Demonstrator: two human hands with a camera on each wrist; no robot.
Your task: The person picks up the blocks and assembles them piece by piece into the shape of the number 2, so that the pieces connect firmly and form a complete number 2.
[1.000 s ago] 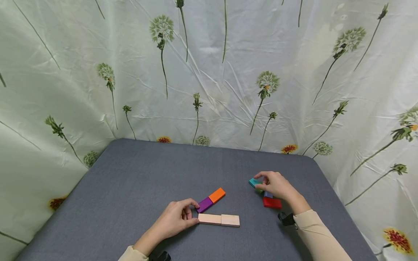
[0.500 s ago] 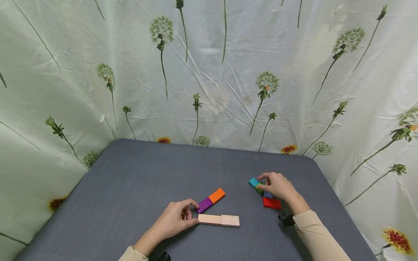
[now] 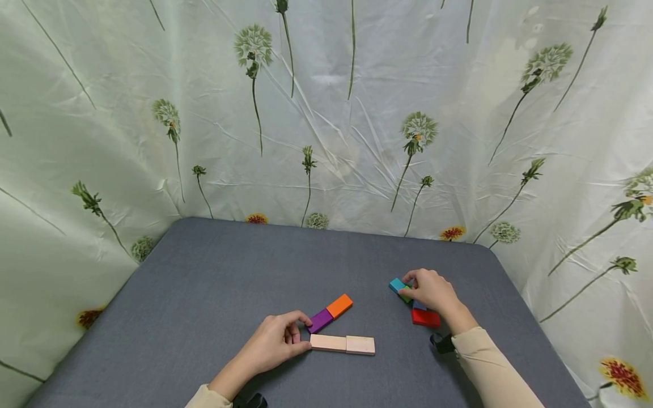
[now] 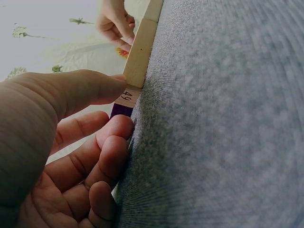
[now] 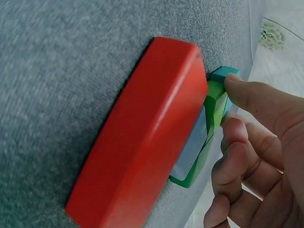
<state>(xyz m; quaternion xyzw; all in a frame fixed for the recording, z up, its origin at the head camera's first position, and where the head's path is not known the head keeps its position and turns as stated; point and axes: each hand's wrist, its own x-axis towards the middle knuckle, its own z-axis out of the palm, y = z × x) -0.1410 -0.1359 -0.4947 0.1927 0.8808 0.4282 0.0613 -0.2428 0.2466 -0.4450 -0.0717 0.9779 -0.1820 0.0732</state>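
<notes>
The left hand [image 3: 272,344] rests on the grey table [image 3: 214,283], thumb and curled fingers pinching the near end of the purple block [image 3: 320,320], beside the two pale wooden blocks [image 3: 342,344] lying end to end. An orange block [image 3: 339,305] adjoins the purple block's far end. Farther right, the right hand [image 3: 431,290] grasps the green block [image 5: 213,107], which touches the red block [image 3: 425,318], blue block [image 5: 192,145] and teal block [image 3: 396,284].

green block [image 3: 405,295] — mostly under right hand [image 3: 431,290]; blue block [image 3: 418,305] — partly covered
</notes>
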